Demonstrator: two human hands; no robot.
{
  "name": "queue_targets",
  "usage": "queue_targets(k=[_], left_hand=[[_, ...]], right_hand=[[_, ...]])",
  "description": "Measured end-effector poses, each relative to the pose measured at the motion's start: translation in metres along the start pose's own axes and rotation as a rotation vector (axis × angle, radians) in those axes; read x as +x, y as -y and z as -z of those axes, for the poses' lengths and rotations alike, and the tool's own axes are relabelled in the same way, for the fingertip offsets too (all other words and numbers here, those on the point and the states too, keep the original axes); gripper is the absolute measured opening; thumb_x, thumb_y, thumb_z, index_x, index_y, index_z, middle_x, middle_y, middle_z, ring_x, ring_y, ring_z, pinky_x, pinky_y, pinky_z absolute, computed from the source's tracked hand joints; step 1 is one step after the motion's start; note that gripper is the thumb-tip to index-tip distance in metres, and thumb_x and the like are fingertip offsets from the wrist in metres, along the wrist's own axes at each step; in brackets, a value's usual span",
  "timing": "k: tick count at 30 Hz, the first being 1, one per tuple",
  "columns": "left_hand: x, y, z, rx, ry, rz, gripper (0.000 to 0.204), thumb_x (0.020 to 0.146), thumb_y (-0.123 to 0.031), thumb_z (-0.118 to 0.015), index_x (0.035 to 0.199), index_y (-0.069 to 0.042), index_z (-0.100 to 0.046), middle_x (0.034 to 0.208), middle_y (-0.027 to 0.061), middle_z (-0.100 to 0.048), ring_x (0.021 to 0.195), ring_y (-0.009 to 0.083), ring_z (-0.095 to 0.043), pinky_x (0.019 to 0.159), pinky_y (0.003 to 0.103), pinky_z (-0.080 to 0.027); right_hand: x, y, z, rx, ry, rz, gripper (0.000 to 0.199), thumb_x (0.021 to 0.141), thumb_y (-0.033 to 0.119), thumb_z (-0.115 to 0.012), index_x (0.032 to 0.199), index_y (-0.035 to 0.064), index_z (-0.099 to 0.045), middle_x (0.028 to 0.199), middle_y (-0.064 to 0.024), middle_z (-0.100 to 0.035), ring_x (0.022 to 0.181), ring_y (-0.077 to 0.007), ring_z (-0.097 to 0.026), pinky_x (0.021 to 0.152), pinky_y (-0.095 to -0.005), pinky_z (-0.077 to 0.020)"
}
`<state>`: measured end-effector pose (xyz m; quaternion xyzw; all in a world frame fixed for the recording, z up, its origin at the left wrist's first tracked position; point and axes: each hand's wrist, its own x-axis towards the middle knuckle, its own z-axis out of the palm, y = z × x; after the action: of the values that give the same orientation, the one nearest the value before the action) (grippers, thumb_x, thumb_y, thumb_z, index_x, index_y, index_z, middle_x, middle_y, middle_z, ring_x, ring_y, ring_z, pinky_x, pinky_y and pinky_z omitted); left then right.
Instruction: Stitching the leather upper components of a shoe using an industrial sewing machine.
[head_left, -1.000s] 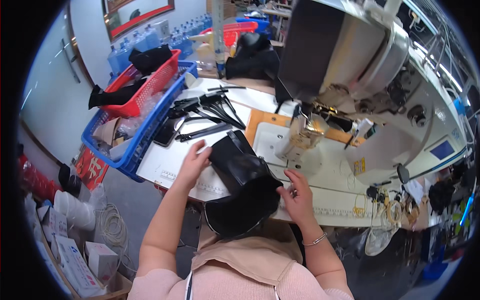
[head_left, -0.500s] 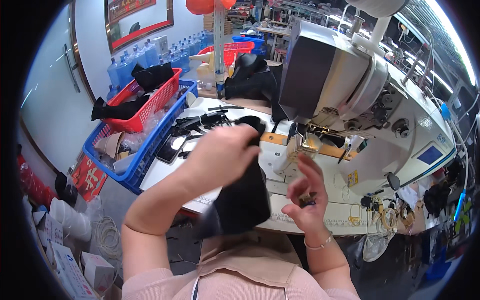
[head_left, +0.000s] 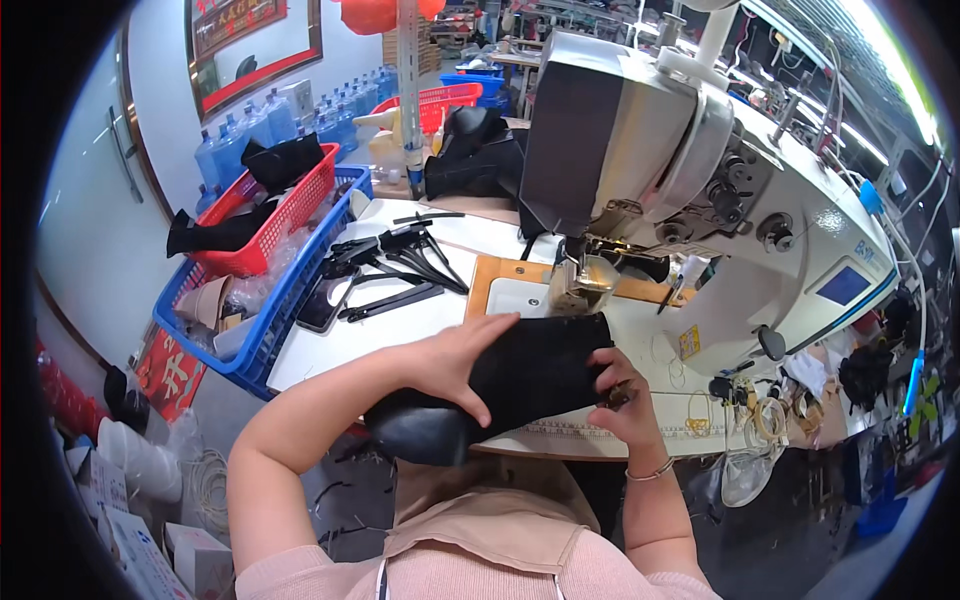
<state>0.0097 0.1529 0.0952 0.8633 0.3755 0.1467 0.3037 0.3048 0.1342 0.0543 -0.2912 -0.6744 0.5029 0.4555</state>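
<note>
A black boot upper [head_left: 535, 368] lies sideways in front of me at the table's near edge. Its smooth, shiny toe end [head_left: 418, 432] is at the left and its shaft reaches right. My left hand [head_left: 445, 368] grips it near the middle, thumb spread over the front and fingers on the far side. At the shaft's right end, my right hand [head_left: 628, 400] pinches the edge with curled fingers. A small dark, brassy object [head_left: 620, 395] sits in that same hand, too small to name. Just beyond the boot upper is the sewing machine's metal work arm [head_left: 580, 285].
The large white sewing machine [head_left: 800, 250] fills the right side. Black straps [head_left: 400, 255] and a phone [head_left: 318, 305] lie on the white table [head_left: 290, 365]. At left, a red basket [head_left: 290, 215] rests on a blue crate [head_left: 255, 370]. More black boot uppers [head_left: 470, 160] lie behind.
The boot upper has turned from hanging upright to lying sideways. My left hand has moved down onto its middle; my right hand, formerly apart from it, now grips its right end.
</note>
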Motion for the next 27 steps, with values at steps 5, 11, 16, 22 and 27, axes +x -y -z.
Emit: queue_targets(k=[5, 11, 16, 22, 27], left_hand=[[0.021, 0.012, -0.004, 0.082, 0.0, 0.209, 0.115, 0.056, -0.049, -0.083, 0.143, -0.001, -0.024, 0.138, 0.0251, -0.037, 0.13, 0.039, -0.032, 0.108, 0.041, -0.028], [-0.008, 0.021, 0.004, -0.295, 0.094, 0.333, 0.061, 0.067, -0.04, -0.08, 0.115, -0.007, -0.062, 0.098, 0.0117, -0.065, 0.093, 0.0202, -0.061, 0.084, 0.031, -0.047], [-0.048, -0.026, -0.008, 0.158, -0.575, 0.312, 0.033, 0.074, -0.025, -0.072, 0.1, -0.006, -0.065, 0.08, 0.0131, -0.06, 0.073, 0.0302, -0.061, 0.068, 0.038, -0.049], [-0.064, -0.079, -0.052, 0.053, -0.528, 0.294, 0.077, 0.074, -0.04, -0.073, 0.127, 0.007, -0.042, 0.096, 0.0171, -0.051, 0.075, 0.0311, -0.059, 0.067, 0.037, -0.05], [-0.036, -0.037, -0.008, 0.031, -0.759, -0.116, 0.118, 0.05, -0.038, -0.09, 0.144, -0.007, -0.024, 0.14, 0.0163, -0.032, 0.133, 0.033, -0.029, 0.107, 0.042, -0.029]], right_hand=[[0.002, -0.01, -0.006, -0.018, -0.166, 0.108, 0.035, 0.059, -0.001, -0.075, 0.064, 0.0077, -0.041, 0.111, -0.0123, -0.057, 0.104, -0.0225, -0.053, 0.089, -0.0313, -0.038], [0.025, -0.002, -0.009, 0.115, -0.018, 0.129, 0.034, 0.065, -0.005, -0.064, 0.066, 0.0088, -0.034, 0.118, -0.018, -0.058, 0.106, -0.0201, -0.052, 0.09, -0.0292, -0.0375], [0.06, 0.01, -0.04, -0.509, -0.208, 0.065, 0.043, 0.075, 0.019, -0.076, 0.11, 0.0018, -0.06, 0.105, -0.0104, -0.066, 0.094, -0.017, -0.062, 0.081, -0.0272, -0.0477], [0.088, 0.029, -0.043, -0.153, 0.092, 0.042, 0.027, 0.082, 0.011, -0.069, 0.107, 0.0034, -0.066, 0.096, -0.0015, -0.066, 0.084, -0.0072, -0.057, 0.074, -0.023, -0.0461], [0.087, 0.036, -0.021, -0.122, 0.155, -0.005, 0.026, 0.081, 0.002, -0.066, 0.106, 0.0048, -0.067, 0.092, 0.0031, -0.062, 0.081, -0.0048, -0.053, 0.072, -0.0201, -0.0425]])
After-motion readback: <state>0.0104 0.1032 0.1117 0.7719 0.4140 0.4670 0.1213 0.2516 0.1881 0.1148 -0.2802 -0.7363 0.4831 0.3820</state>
